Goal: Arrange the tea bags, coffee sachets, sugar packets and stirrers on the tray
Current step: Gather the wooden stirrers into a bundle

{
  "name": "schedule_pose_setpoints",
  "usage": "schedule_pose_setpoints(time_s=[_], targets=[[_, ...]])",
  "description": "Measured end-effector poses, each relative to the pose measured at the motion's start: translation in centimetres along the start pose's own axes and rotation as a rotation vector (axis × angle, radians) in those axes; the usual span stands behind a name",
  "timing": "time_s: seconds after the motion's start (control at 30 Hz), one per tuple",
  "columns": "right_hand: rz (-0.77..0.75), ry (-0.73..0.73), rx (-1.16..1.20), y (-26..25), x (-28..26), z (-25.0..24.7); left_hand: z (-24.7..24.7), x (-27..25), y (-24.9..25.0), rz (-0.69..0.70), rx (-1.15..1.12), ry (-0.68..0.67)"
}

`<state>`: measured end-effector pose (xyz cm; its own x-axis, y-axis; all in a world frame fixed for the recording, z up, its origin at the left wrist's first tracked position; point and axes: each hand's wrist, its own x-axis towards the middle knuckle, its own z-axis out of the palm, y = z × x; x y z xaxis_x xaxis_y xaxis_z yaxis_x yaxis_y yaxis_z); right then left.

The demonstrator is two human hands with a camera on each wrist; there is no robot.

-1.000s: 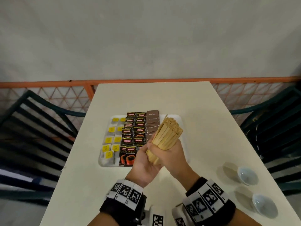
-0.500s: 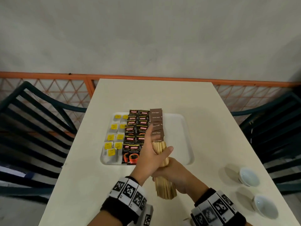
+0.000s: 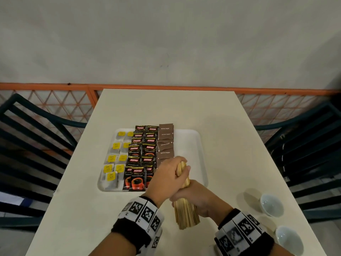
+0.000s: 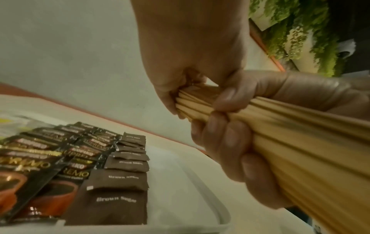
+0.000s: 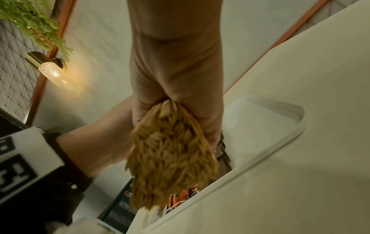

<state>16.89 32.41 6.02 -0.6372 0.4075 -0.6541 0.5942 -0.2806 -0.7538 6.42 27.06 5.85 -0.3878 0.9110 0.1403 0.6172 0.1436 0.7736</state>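
Table [image 3: 221, 126] | sachets [image 3: 137, 177] "KOPIKO SUPREMO" | packets [image 3: 166, 133] "Brown Sugar"

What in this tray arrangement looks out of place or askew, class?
The brown sugar packets sit slightly crooked, overlapping unevenly, and the farthest pokes past the tray rim. The stirrers are not yet on the tray: left hand and right hand grip the bundle. Tea bags and coffee sachets look orderly.

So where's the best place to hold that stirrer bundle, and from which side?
Around the middle, wrapped from the sides, as both hands do now: the left hand near the far end, the right hand just behind. The stirrer bundle is long, loose and fans out at its near end, so an end grip would probably let sticks slip.
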Motion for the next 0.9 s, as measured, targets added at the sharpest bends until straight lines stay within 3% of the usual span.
schedule_pose_setpoints(time_s=[0.07, 0.17, 0.2, 0.3, 0.37, 0.7, 0.9], targets=[[0.030, -0.001, 0.014, 0.0, 0.6, -0.8, 0.5, 0.6, -0.2, -0.061, -0.084, -0.031], [0.052, 0.045, 0.102, -0.2, 1.5, -2.4, 1.2, 1.4, -0.6, -0.308, -0.386, 0.011], [0.060, 0.071, 0.122, -0.4, 1.8, -3.0, 1.4, 1.5, -0.6, -0.434, -0.437, -0.022], [0.066, 0.108, 0.164, -0.8, 3.1, -4.7, 2.1, 2.0, -0.4, -0.825, -0.659, -0.314], [0.081, 0.104, 0.166, -1.1, 4.1, -5.4, 2.5, 2.9, 0.0, -0.946, -0.813, -0.359], [0.132, 0.103, 0.167, -2.5, 9.1, -8.7, 4.8, 9.4, -1.0, -0.869, -0.486, -0.288], [0.131, 0.119, 0.092, -2.4, 11.1, -9.4, 5.9, 10.6, -2.3, -0.837, -0.412, -0.220]])
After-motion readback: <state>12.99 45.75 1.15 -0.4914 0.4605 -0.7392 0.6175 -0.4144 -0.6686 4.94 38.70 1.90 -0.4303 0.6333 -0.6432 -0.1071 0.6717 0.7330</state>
